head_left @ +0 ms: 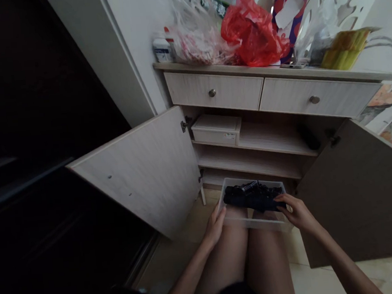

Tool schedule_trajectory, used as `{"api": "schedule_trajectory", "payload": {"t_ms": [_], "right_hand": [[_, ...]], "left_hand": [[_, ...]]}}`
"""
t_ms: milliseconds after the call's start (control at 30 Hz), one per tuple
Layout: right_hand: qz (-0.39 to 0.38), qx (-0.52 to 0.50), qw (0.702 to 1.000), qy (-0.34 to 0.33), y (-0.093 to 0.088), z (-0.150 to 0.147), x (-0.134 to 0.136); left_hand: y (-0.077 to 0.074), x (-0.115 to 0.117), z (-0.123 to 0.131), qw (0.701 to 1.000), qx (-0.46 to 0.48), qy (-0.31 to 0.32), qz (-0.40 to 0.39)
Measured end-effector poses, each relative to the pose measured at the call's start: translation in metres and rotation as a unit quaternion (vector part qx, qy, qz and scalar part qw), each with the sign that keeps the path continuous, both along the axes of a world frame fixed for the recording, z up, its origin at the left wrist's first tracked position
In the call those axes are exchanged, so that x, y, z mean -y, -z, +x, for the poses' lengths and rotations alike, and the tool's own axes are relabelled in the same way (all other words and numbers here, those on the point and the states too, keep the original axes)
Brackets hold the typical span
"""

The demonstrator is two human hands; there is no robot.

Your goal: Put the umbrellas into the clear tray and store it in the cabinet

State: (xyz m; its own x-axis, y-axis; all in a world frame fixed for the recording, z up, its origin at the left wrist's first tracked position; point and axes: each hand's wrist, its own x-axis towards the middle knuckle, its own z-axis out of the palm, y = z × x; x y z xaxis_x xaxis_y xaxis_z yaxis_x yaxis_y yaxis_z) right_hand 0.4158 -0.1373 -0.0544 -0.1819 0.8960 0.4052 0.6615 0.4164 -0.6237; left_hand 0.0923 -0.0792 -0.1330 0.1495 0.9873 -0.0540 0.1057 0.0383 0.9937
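A clear plastic box (pixel 266 223) rests over my knees in front of the cabinet. My left hand (pixel 215 223) grips its left wall, thumb near the rim. Inside, toward the far side, lies a long dark navy bundle (pixel 252 199) that looks like folded fabric with thin straps or lighter lines on top; its exact kind is unclear. At the bundle's right end, my right hand (pixel 293 209) reaches over the box's rim with its fingers closed on the dark fabric. The near part of the box holds nothing visible, and my legs show through it.
Two cabinet doors, left (pixel 150 174) and right (pixel 361 192), stand wide open beside me. A white drawer box (pixel 215 130) and a dark object (pixel 308 137) sit on the upper shelf. Above, the cabinet top holds a red plastic bag (pixel 253 32), a bottle (pixel 162 49) and a yellow packet (pixel 345 50).
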Motion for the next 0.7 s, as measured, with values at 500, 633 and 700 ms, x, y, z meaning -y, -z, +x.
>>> {"api": "schedule_trajectory", "payload": {"t_ms": [500, 633, 700], "right_hand": [[-0.148, 0.314, 0.937, 0.016, -0.026, -0.007, -0.031], [-0.072, 0.165, 0.982, 0.060, -0.048, 0.039, -0.069], [-0.030, 0.147, 0.970, 0.190, -0.060, 0.073, -0.100]], "left_hand": [[-0.013, 0.001, 0.000, 1.000, -0.021, -0.013, -0.006], [-0.016, 0.002, 0.002, 0.999, -0.032, -0.015, -0.017], [-0.017, 0.002, 0.003, 0.999, -0.035, -0.012, -0.014]]}}
